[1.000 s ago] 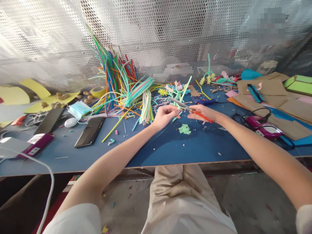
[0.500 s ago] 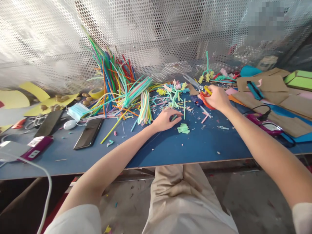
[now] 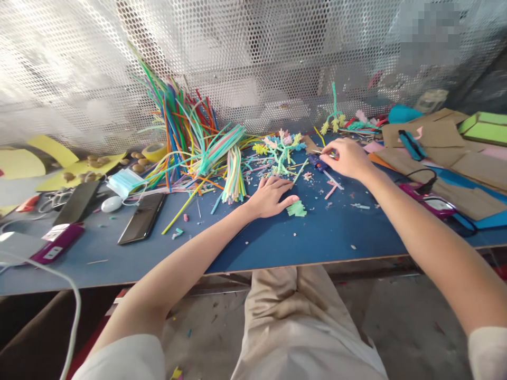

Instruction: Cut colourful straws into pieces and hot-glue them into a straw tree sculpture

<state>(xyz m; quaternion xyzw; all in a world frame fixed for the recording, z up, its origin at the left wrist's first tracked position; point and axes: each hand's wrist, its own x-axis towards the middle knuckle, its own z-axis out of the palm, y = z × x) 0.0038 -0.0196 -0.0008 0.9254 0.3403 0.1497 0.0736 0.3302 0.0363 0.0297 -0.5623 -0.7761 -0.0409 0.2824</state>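
My left hand [image 3: 273, 198] lies on the blue table with its fingers spread. Its thumb reaches the small pile of short light-green pieces [image 3: 297, 209], and its fingertips are at the lower end of a thin green stick [image 3: 301, 172]. Farther right, my right hand [image 3: 347, 159] is closed in a pinch. A thin, pale tip juts left from its fingers; the rest of that object is hidden. Just below these fingers is a dark blue-purple object [image 3: 318, 163] with a pale stick [image 3: 331, 179] beside it. A branching pipe-cleaner plant [image 3: 282, 150] with pink and yellow tufts is between and beyond my hands.
Bundled pipe cleaners [image 3: 186, 126] rise at the back left. A phone [image 3: 142, 217], a face mask [image 3: 125, 182] and a white mouse [image 3: 112, 203] lie left. Brown paper pieces [image 3: 423, 134] and a purple device [image 3: 430, 199] with a cable are at the right. Perforated sheeting [image 3: 277, 63] stands behind.
The orange-handled scissors have left my right hand, which now pinches something thin. My left hand has opened from a curled grip and flattened. The green stick has tilted.
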